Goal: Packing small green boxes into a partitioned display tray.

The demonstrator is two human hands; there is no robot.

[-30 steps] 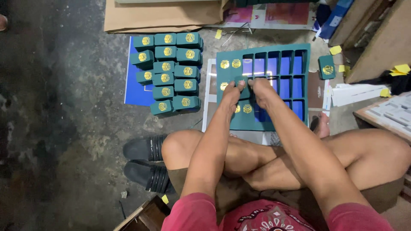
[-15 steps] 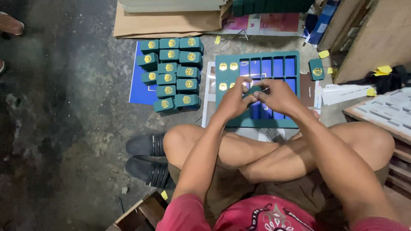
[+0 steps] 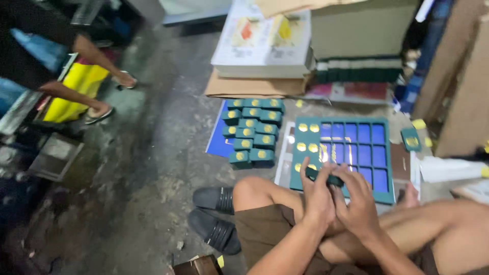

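The floor (image 3: 153, 168) is bare grey concrete, dark and stained, with small bits of dirt on it. At the far side a stack of flat cardboard and printed sheets (image 3: 260, 51) lies on the floor, and right of it a large grey-green box (image 3: 361, 30). On the right stand brown cardboard panels (image 3: 458, 86). The light is dim and falls from above.

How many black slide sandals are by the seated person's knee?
2. One black rubber slide sandal lies beside the knee; the other sandal lies just below it, nearer the camera. None apparently hidden.
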